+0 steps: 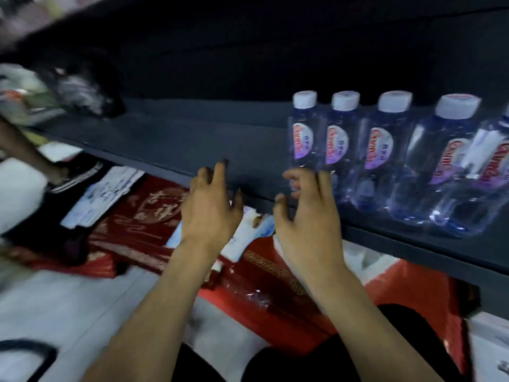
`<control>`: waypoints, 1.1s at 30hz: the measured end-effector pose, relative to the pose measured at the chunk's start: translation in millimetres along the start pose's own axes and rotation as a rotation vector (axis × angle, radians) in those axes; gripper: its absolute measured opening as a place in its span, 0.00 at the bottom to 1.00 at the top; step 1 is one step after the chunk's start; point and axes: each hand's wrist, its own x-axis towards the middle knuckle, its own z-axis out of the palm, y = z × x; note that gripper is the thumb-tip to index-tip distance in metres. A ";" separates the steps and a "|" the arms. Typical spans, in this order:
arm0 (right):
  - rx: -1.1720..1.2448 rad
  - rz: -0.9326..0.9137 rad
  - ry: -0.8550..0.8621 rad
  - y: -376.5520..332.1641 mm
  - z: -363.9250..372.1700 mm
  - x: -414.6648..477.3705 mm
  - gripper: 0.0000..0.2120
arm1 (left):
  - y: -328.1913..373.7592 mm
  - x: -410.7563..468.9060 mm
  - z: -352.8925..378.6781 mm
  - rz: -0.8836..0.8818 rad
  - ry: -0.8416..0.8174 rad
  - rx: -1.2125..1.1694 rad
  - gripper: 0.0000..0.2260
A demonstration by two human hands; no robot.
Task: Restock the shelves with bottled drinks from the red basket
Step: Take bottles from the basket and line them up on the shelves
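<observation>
— Forearms [154,307] are extending toward the dark shelf [192,139]; what are the hands doing?

— Left hand [209,208] is hovering loose-fingered at the shelf edge, gripping nothing. Right hand [308,216] is spreading slack beside the end water bottle [303,136], empty too. Whether it is touching, I can't tell.

— Best way on?

— Probably squaring that bottle upright against the row of water bottles [394,139], label forward. No red basket is plainly showing; a red shape [407,288] below may be it.

Clear glossy plastic bottles [377,158] with matt white caps, matt dark shelf [192,139], shiny red wrapped packs [275,285]
</observation>
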 end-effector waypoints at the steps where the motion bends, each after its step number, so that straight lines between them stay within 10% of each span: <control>1: 0.010 0.006 -0.045 -6.9 12.8 0.3 0.13 | -12.0 -2.8 -10.6 -0.040 -0.001 0.057 0.27; 16: 0.227 -0.154 -0.689 -167.1 185.9 -87.1 0.12 | -251.5 -142.8 -147.2 -0.747 0.012 0.347 0.18; 33: 0.234 -0.163 -1.697 -276.5 350.4 -375.3 0.10 | -386.3 -504.5 -177.6 -1.836 -0.078 -0.103 0.05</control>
